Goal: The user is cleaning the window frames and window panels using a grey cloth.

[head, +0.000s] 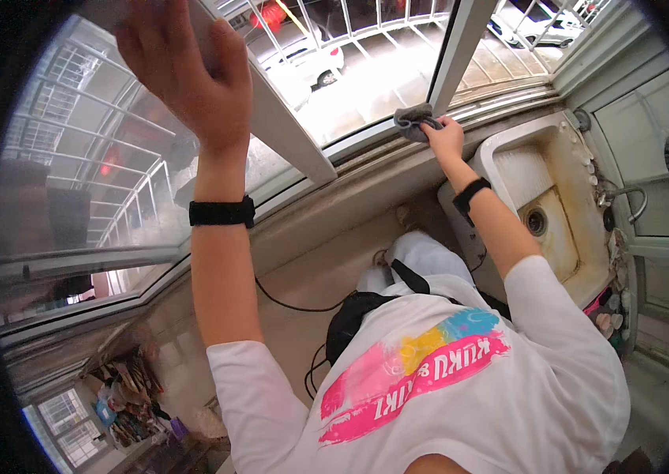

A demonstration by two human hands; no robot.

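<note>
My left hand [192, 77] is raised over the white frame of an open window sash [287, 118], thumb spread from the fingers. The fingertips run past the top of the view, so its grip on the frame is unclear. My right hand [446, 139] pinches a bunched grey cloth [412, 122]. That cloth lies against the foot of the upright window post [453, 65], where it meets the bottom track [370, 142]. A black band is around each wrist.
To the right stands a stained white sink [583, 207] with a washboard slope and a curved metal faucet [633, 198]. White security bars [382, 29] are outside the window. A dark cable [299, 307] lies below the sill [322, 207]. Piled items [127, 403] are at lower left.
</note>
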